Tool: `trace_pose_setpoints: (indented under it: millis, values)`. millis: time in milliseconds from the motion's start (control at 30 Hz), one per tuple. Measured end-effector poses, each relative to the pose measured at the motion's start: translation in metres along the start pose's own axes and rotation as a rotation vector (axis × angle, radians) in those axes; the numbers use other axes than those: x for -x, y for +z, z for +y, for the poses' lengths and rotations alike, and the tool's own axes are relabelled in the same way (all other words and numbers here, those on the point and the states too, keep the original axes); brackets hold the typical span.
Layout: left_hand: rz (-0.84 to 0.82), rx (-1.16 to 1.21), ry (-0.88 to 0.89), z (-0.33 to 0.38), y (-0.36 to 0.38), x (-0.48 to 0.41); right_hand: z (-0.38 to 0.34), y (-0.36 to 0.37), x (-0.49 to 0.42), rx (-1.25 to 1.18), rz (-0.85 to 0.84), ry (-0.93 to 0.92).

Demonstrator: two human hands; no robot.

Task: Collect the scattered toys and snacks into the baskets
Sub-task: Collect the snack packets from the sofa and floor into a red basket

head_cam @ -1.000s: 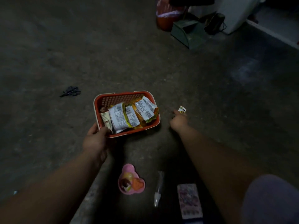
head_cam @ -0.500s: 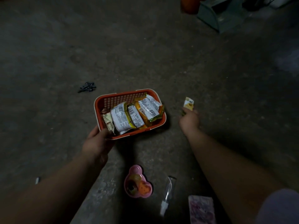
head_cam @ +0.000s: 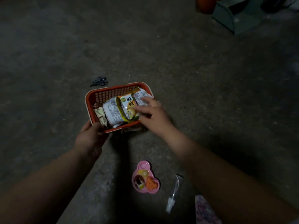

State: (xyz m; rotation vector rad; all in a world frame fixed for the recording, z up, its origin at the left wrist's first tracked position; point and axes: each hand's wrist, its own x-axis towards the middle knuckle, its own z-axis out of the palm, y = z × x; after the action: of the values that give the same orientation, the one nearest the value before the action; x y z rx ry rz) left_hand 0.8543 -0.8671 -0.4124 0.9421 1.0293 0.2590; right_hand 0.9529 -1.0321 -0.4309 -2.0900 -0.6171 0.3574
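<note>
Head view: my right hand (head_cam: 153,115) now hangs over the right edge of the basket (head_cam: 113,92), fingers spread and blurred, no longer pinching the small packet it lifted off the floor (head_cam: 210,110), so I judge it dropped among the snack packets (head_cam: 113,112). My left hand (head_cam: 92,138) grips the near-left corner. Nearer me, the pink toy tray (head_cam: 145,178) waits

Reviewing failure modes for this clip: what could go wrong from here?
1. The orange plastic basket looks crowded; the snack packets stand near its rim and might slip out.
2. The left hand grips only one corner, so it may tip.
3. The small black pieces on the dark floor could be overlooked.
</note>
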Motion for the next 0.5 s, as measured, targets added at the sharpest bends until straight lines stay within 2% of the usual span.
trace_pose_setpoints:
  millis: [67, 100, 133, 233, 500]
  values:
    - [0.039, 0.035, 0.009, 0.005, -0.009, -0.004, 0.005, -0.008, -0.004, -0.193, 0.217, 0.132]
    - [0.054, 0.045, 0.008, 0.007, -0.010, -0.006, 0.014, -0.015, -0.007, -0.146, 0.279, 0.210]
    - [0.080, 0.052, 0.006, 0.011, -0.018, -0.008, 0.021, -0.014, -0.010, -0.025, 0.264, 0.277]
    - [0.126, 0.043, 0.010, 0.024, -0.038, -0.013, 0.045, 0.003, -0.017, 0.290, 0.000, 0.353]
    - [0.252, 0.064, 0.042, 0.049, -0.110, -0.023, 0.035, 0.081, -0.019, 0.671, -0.520, 0.247]
